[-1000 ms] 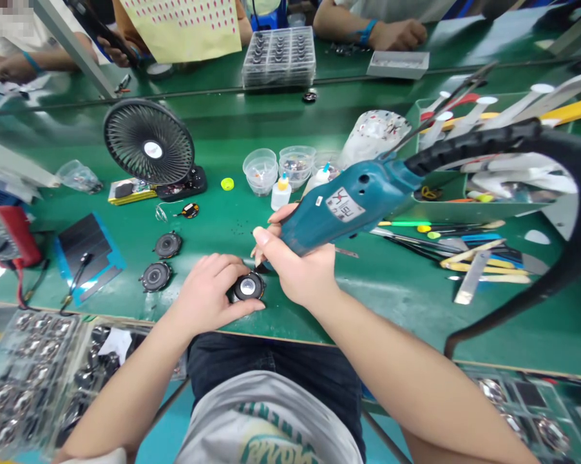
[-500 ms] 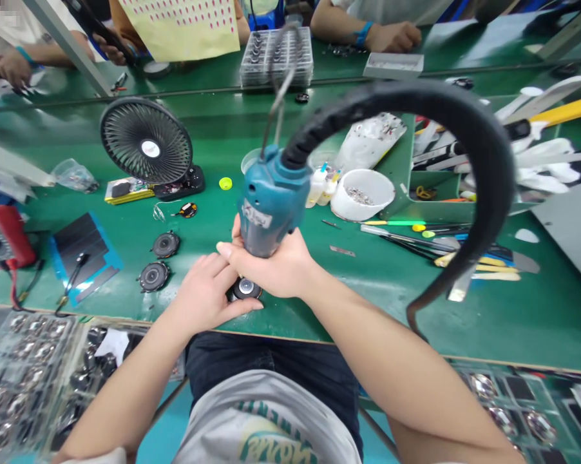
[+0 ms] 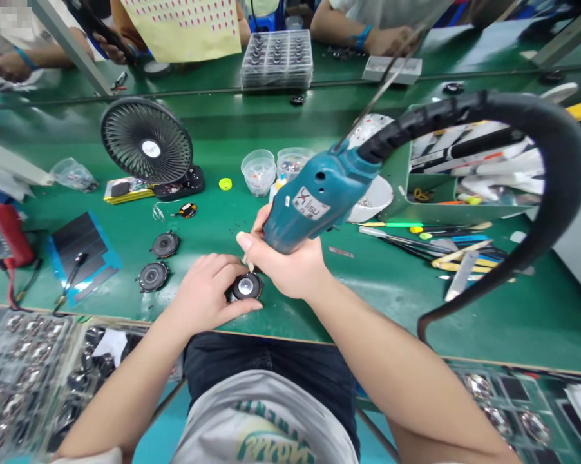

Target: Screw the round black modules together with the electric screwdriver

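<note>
My left hand [image 3: 216, 291] grips a small round black part [image 3: 247, 286] with a silver centre, holding it on the green bench. Wrapped around a teal electric screwdriver [image 3: 306, 205], my right hand [image 3: 290, 264] holds the tool tilted, its top leaning to the right. The tool's tip points down at the far edge of the round part; whether it touches cannot be made out. A thick black cable [image 3: 503, 109] arcs from the tool's top to the right. Two similar round black parts [image 3: 154, 276] lie left of my left hand.
A black fan [image 3: 146, 140] stands at the back left, near clear plastic cups [image 3: 258, 173]. Tweezers and hand tools [image 3: 457, 251] lie on the right, before a green bin [image 3: 474, 209]. A red meter [image 3: 6, 237] sits far left. Other people's arms are across the bench.
The screwdriver has tipped from nearly upright to leaning right, and its cable has swung right. More of the round part shows now. My left hand has stayed in place.
</note>
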The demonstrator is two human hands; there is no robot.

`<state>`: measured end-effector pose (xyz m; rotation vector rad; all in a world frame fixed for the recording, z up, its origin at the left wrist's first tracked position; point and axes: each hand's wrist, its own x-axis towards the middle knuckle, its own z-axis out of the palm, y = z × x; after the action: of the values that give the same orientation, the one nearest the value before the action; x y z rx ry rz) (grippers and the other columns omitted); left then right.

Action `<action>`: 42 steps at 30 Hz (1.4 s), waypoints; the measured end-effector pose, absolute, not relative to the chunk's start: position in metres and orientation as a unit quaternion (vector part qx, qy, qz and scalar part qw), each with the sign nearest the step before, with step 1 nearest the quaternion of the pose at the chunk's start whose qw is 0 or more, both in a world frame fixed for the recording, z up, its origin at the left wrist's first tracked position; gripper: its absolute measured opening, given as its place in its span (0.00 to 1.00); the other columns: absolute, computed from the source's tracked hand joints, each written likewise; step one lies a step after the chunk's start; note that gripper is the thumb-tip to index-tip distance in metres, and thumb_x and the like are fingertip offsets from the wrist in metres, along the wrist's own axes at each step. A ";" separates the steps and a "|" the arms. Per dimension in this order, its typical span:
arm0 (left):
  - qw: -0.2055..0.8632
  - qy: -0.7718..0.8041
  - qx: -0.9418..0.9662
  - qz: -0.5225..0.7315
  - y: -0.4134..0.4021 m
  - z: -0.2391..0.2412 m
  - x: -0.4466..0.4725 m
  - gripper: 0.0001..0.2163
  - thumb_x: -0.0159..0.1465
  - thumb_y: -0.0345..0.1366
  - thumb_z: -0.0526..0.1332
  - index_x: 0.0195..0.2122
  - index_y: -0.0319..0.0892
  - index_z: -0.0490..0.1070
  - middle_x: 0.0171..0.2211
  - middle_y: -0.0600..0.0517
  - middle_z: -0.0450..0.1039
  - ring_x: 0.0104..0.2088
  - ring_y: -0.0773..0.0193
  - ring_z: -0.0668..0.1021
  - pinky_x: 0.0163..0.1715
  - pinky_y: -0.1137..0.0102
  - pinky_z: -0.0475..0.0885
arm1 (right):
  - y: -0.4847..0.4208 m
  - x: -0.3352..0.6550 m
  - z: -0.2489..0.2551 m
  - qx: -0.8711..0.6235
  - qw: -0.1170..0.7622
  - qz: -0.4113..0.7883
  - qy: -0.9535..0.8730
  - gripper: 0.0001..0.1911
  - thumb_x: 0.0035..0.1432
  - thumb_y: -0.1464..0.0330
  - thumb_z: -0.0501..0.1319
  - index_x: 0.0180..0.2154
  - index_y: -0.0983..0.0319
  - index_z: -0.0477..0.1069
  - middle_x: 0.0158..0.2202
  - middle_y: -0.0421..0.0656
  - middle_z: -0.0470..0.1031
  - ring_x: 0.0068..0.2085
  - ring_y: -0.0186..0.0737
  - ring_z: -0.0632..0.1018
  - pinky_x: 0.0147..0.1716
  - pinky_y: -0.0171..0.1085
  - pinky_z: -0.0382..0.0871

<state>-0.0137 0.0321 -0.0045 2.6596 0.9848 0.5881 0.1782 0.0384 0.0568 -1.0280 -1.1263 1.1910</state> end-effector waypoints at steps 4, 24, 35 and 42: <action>0.153 0.349 0.903 0.200 0.033 0.001 -0.012 0.23 0.69 0.58 0.64 0.50 0.42 0.74 0.49 0.42 0.80 0.47 0.50 0.81 0.47 0.55 0.75 | 0.039 0.182 0.053 -0.409 0.602 0.531 -0.434 0.15 0.54 0.63 0.73 0.34 0.57 0.67 0.22 0.30 0.67 0.22 0.32 0.70 0.26 0.37 0.71; 0.156 0.422 0.890 0.077 0.042 0.027 -0.001 0.16 0.64 0.46 0.68 0.48 0.43 0.72 0.44 0.46 0.79 0.46 0.47 0.80 0.48 0.53 0.75 | 0.050 0.202 0.049 -0.452 0.683 0.426 -0.385 0.14 0.53 0.63 0.73 0.35 0.58 0.70 0.22 0.30 0.71 0.22 0.34 0.74 0.31 0.41 0.76; 0.119 0.574 0.802 0.111 0.071 0.031 0.004 0.13 0.73 0.48 0.58 0.36 0.46 0.70 0.35 0.48 0.79 0.37 0.51 0.81 0.35 0.61 0.71 | 0.054 0.208 0.041 -0.469 0.675 0.415 -0.389 0.22 0.49 0.58 0.77 0.38 0.57 0.68 0.22 0.30 0.72 0.23 0.35 0.75 0.32 0.42 0.75; 0.177 0.412 0.875 0.184 0.023 0.009 -0.040 0.27 0.67 0.55 0.67 0.60 0.44 0.70 0.57 0.41 0.79 0.58 0.47 0.78 0.58 0.54 0.70 | 0.053 0.206 0.042 -0.509 0.640 0.409 -0.406 0.17 0.50 0.60 0.74 0.36 0.58 0.70 0.22 0.32 0.72 0.22 0.36 0.75 0.28 0.40 0.74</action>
<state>-0.0399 0.0227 0.0087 2.4758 1.1658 0.5219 0.2058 0.0530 0.0421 -1.1604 -0.9253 0.9340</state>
